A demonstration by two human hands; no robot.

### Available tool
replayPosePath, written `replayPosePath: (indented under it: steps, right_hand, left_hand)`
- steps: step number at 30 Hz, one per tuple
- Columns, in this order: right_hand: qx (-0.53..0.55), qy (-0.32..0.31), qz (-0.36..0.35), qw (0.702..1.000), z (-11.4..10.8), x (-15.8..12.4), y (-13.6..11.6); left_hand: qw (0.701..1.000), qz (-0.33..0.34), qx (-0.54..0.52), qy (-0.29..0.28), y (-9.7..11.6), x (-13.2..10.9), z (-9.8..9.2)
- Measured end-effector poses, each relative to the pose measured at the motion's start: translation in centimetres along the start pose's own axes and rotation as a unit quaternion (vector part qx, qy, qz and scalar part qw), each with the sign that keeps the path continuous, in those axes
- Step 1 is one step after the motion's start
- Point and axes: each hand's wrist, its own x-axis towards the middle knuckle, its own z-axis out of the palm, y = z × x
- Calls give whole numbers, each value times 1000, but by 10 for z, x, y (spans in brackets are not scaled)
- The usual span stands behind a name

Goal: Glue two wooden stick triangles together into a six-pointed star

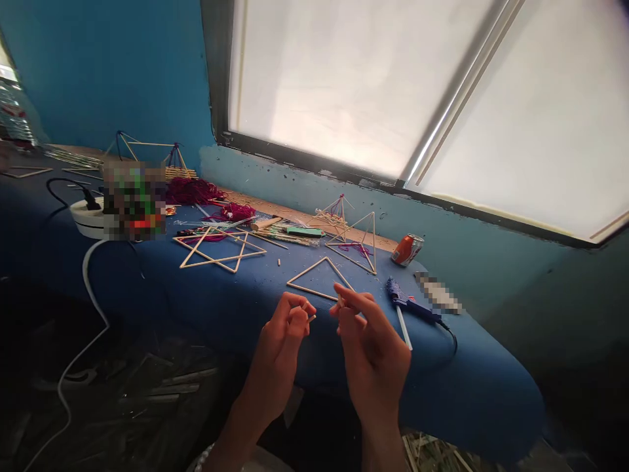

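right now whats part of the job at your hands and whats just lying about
Part of the job:
left hand pinching a short wooden stick
right hand pinching a second short stick
stick triangle just beyond them
probably the blue glue gun

Lying about:
orange drink can
white power strip
maroon yarn

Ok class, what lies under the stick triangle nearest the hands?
Blue fabric shows through the open middle of the stick triangle. The right hand covers its lower right corner, hiding what lies there.
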Motion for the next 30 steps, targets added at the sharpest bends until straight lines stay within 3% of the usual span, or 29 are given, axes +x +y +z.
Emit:
replayPosePath:
  steps: [5, 9, 14, 19, 25, 30]
  right_hand:
    - [-25, -3, -13, 1000, -7, -2, -12]
    - [-11, -38, -47, 998, -8, -7, -20]
    - [-13, -37, -59, 997, -9, -11, -27]
    - [-33, -52, -64, 996, -14, -9, -31]
    - [-58, -105, -67, 991, -28, -3, -30]
    - [-101, -160, -89, 978, -40, 9, -30]
  left_hand:
    - [1000, 27, -7, 13, 8, -7, -1]
    - [999, 42, 13, 29, 5, -17, -2]
    - [996, 66, 47, 47, 3, -27, -5]
    - [985, 144, 94, 9, 16, -23, -8]
    - [938, 273, 216, -6, 28, -13, -16]
    - [938, 275, 208, -47, 25, -8, -18]
